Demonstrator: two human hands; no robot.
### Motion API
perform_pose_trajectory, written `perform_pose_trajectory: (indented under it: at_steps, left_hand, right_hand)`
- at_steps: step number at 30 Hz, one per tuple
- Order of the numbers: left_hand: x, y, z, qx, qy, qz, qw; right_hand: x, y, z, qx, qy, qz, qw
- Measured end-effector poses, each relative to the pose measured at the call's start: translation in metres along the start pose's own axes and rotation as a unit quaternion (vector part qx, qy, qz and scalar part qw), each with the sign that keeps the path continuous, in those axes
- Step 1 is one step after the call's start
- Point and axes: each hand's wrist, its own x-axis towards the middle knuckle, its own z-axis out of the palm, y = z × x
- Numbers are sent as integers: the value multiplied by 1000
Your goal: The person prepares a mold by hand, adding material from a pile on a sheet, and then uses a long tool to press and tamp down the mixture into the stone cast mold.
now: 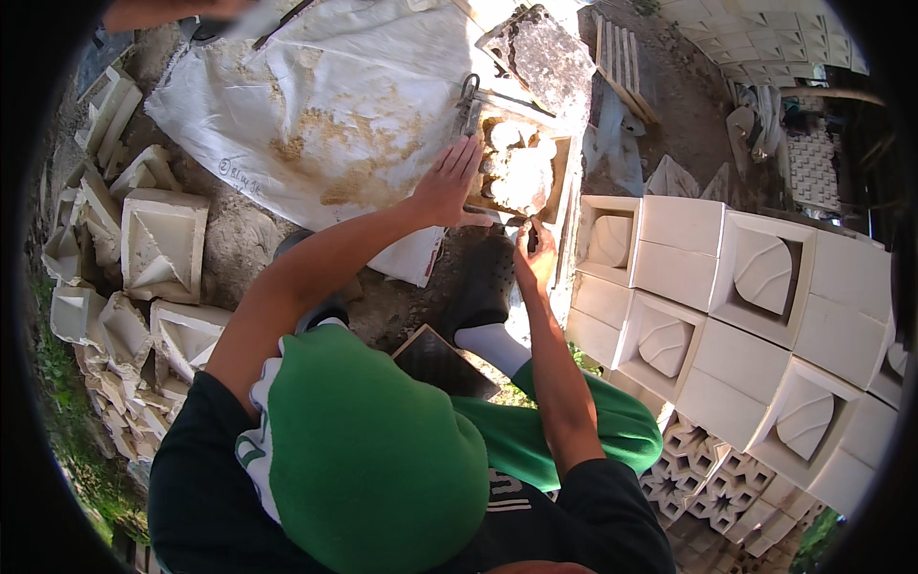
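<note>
A shallow rectangular mould (566,177) with a raised rim lies on the ground before me, and lumpy pale material (521,167) sits inside it, washed out by sunlight. My left hand (449,187) is flat along the mould's left side, fingers straight and together, thumb stretched toward its near edge. At the near right corner, my right hand (535,253) has its fingers closed in a pinch. Something small and dark shows at those fingertips, too small to name. A bent metal handle (469,88) stands by the mould's far left corner.
A white sheet (354,115) with sandy stains spreads to the left. Cream hollow blocks (679,239) are stacked at right, broken block pieces (164,244) heaped at left. A rough grey slab (540,57) lies beyond the mould. Another person's arm (172,11) shows at top left.
</note>
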Motion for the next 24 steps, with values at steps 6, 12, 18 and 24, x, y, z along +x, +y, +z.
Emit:
perform_pose_trajectory:
  at_steps: [6, 12, 18, 24]
  left_hand:
    - [12, 0, 5, 15, 33, 11, 999]
    - [16, 4, 0, 33, 30, 23, 999]
    - [20, 5, 0, 56, 25, 49, 997]
    - [21, 3, 2, 90, -20, 121, 988]
  right_hand:
    - [6, 5, -20, -43, -12, -132, 990]
    - [15, 4, -27, -27, -18, -178, 983]
    - [23, -6, -44, -62, -53, -130, 988]
    - [52, 18, -100, -89, -45, -143, 985]
